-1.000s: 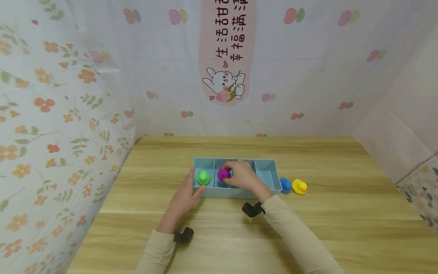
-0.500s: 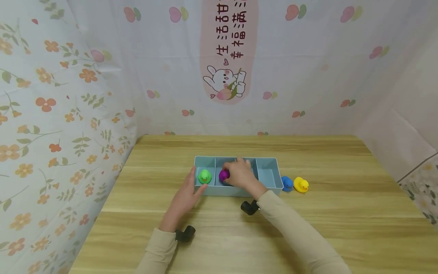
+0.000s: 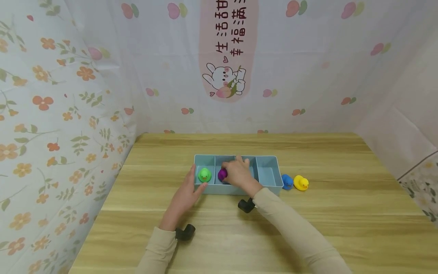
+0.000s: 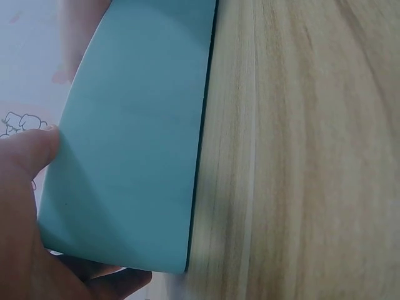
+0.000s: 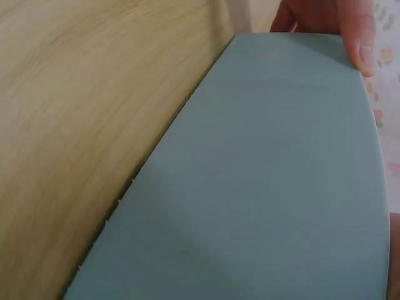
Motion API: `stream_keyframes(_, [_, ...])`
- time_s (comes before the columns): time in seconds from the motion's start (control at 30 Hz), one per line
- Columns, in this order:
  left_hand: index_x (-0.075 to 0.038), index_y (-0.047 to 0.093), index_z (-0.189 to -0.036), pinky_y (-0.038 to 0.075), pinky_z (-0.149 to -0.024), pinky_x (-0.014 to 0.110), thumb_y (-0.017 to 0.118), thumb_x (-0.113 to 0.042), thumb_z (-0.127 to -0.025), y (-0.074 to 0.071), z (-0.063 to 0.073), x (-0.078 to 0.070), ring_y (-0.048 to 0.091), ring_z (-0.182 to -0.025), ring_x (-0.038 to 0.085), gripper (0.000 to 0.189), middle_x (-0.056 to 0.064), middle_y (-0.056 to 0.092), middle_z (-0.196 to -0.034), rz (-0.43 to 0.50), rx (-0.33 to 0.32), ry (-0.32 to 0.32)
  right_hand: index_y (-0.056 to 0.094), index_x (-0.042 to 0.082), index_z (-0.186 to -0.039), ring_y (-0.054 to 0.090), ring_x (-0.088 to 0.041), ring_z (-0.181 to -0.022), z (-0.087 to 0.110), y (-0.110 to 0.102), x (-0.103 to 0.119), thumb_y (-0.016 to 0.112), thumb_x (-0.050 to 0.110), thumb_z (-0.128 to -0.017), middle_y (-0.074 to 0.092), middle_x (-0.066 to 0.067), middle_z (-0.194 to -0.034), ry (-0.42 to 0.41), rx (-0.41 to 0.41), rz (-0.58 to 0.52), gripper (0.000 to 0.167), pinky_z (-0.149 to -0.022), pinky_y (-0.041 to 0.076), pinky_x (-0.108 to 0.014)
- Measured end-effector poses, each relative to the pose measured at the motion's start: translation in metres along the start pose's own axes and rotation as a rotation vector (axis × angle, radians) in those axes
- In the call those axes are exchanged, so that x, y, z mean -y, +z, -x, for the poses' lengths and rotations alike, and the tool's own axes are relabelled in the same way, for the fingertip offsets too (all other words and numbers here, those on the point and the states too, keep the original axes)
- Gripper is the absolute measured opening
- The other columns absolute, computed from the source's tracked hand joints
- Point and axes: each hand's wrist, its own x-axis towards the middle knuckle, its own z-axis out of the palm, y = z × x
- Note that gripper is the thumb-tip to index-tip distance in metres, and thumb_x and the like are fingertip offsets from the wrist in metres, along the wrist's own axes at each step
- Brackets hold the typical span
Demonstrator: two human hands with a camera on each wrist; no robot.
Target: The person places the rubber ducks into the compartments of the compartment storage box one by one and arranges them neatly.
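A light blue divided box [image 3: 224,189] lies lengthwise on the table. My left hand [image 3: 183,195] grips its left end, thumb at the front rim and fingers round the end wall; the left wrist view shows that thumb [image 4: 40,147] at the rim. In the leftmost compartment sits a green rubber duck [image 3: 204,175]. My right hand [image 3: 238,173] reaches over the front wall and pinches a purple rubber duck [image 3: 221,175] down in the second compartment. That duck is partly covered by the fingers. From the right wrist, the front wall [image 5: 250,169] hides the duck.
Just beyond the box's right end, a blue rubber duck [image 3: 287,182] and a yellow rubber duck [image 3: 301,183] rest on the wooden table [image 3: 219,236]. The rightmost compartment [image 3: 268,176] holds no duck. A patterned cloth [image 3: 308,68] hangs behind the table.
The right hand has sunk a little into the second compartment with the purple duck, which now shows less and darker. The left hand keeps its hold on the box.
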Motion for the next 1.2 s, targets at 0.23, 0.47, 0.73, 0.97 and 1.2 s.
stream_keyframes(0.23, [-0.003,0.004,-0.153,0.023,-0.115,0.052,0.051,-0.04,-0.098,-0.002,0.0,-0.001,0.022,-0.143,0.038,0.082,0.023,0.015,-0.157,0.002,-0.003,0.002,0.071,0.021,-0.1,0.041,-0.023,-0.093,-0.001,-0.004,-0.001,0.084,0.038,-0.069,0.072,0.001,-0.092,0.017,0.04,-0.015,0.037,-0.073,0.029,-0.041])
stream_keyframes(0.47, [-0.004,0.003,-0.153,0.023,-0.115,0.053,0.051,-0.04,-0.098,-0.001,0.001,-0.001,0.022,-0.143,0.039,0.082,0.023,0.016,-0.157,0.004,0.0,-0.007,0.075,0.022,-0.105,0.043,-0.022,-0.093,0.001,-0.008,-0.002,0.077,0.048,-0.075,0.072,0.005,-0.094,0.036,0.059,-0.042,0.039,-0.072,0.026,-0.039])
stream_keyframes(0.73, [-0.004,0.004,-0.153,0.022,-0.115,0.053,0.051,-0.039,-0.098,-0.001,0.0,-0.002,0.022,-0.143,0.038,0.081,0.022,0.015,-0.158,0.0,0.002,-0.015,0.073,0.019,-0.112,0.05,-0.024,-0.096,0.011,-0.027,-0.005,0.074,0.045,-0.081,0.074,0.003,-0.101,0.033,0.018,-0.084,0.041,-0.078,0.028,-0.046])
stream_keyframes(0.97, [-0.004,0.003,-0.154,0.022,-0.116,0.051,0.05,-0.04,-0.098,0.0,-0.001,-0.001,0.021,-0.144,0.037,0.081,0.021,0.015,-0.158,-0.02,-0.008,-0.005,0.073,0.022,-0.111,0.05,-0.022,-0.09,0.018,-0.039,-0.017,0.075,0.039,-0.08,0.075,0.003,-0.094,0.007,-0.053,-0.168,0.035,-0.072,0.022,-0.04])
stream_keyframes(1.2, [-0.004,0.003,-0.154,0.021,-0.116,0.051,0.05,-0.041,-0.098,0.002,0.0,0.0,0.02,-0.144,0.037,0.081,0.02,0.014,-0.158,-0.017,-0.006,0.0,0.075,0.022,-0.107,0.05,-0.019,-0.085,0.026,-0.045,-0.027,0.076,0.034,-0.081,0.074,0.007,-0.094,0.008,-0.088,-0.218,0.029,-0.072,0.02,-0.04])
